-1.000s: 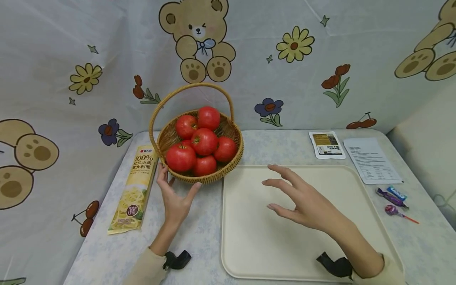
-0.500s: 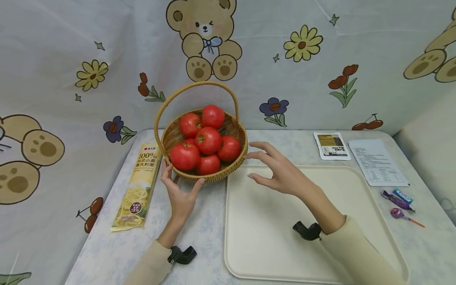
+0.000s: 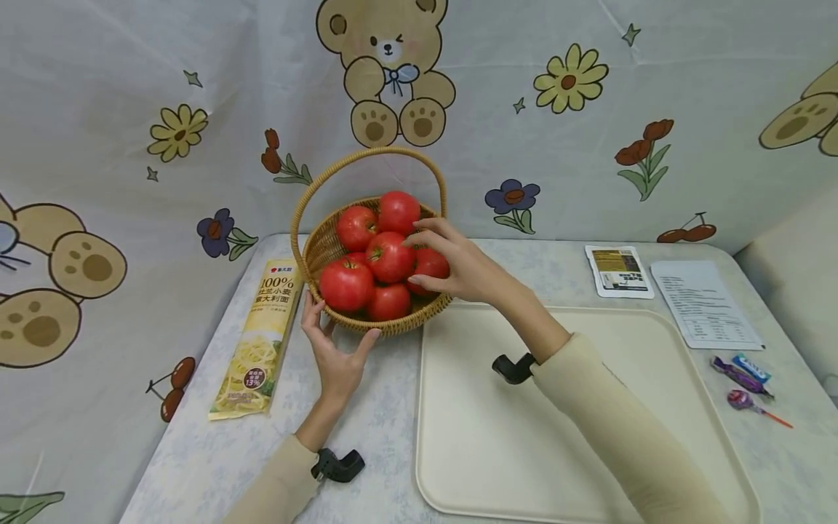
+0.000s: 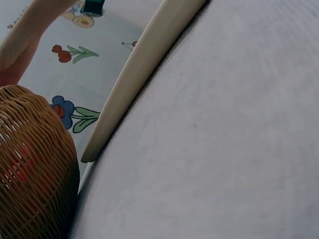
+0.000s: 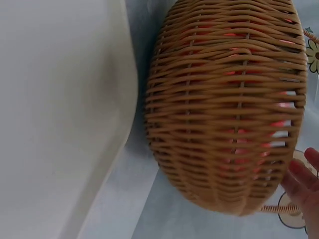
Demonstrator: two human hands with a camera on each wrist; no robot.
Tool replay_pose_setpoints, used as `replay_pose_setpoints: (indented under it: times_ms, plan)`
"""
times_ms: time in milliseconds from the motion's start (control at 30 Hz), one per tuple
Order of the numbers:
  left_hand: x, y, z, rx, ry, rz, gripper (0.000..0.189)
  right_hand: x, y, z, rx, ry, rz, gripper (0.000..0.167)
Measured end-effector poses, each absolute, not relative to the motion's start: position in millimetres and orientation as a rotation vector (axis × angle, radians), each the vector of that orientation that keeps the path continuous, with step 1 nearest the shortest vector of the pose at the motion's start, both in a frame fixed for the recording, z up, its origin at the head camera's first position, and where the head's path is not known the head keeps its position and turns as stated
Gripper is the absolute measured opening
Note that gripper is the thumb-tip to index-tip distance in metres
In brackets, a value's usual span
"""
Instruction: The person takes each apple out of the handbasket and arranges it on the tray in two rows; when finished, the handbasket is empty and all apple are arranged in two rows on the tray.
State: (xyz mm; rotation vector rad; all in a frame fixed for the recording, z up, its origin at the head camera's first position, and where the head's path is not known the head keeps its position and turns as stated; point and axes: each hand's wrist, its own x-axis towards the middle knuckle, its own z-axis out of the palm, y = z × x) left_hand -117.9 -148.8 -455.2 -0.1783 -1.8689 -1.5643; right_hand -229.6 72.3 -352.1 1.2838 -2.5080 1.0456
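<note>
A woven wicker basket [image 3: 428, 309] with a tall handle stands at the back left of the table, filled with several red tomatoes [image 3: 390, 257]. My left hand [image 3: 337, 367] holds its front left side, fingers at the left and thumb spread along the front. Over the basket's right rim reaches my right hand [image 3: 461, 266], fingers spread and slightly bent around the rightmost tomato [image 3: 430, 263]. Whether its fingertips touch a tomato cannot be told. In the right wrist view, the wicker basket [image 5: 224, 104] hides the tomatoes almost wholly.
A cream tray [image 3: 556, 502] lies right of the basket. Left of it is a yellow pasta packet [image 3: 257, 342]. At the right lie a white-and-gold packet [image 3: 618, 271], a printed white packet [image 3: 705, 304], wrapped candies [image 3: 742, 376] and a lollipop [image 3: 740, 399]. A patterned curtain hangs behind.
My right hand has moved left and away from me, from above the tray to the tomatoes at the basket's right side. The left hand has stayed on the basket; the view has shifted slightly.
</note>
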Motion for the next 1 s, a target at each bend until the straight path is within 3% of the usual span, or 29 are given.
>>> replay_pose_setpoints:
  times_ms: [400, 1000]
  plan:
    - [-119.2, -150.9, -458.8, -0.196, -1.857, -1.53, 0.082, -257.3, 36.6, -359.3, 1.29, -2.664, 0.984, 0.05]
    - [-120.3, -149.3, -460.9, -0.216, -1.844, -1.529, 0.084, -264.1, 24.0, -370.3, 1.291, -2.7, 0.839, 0.05]
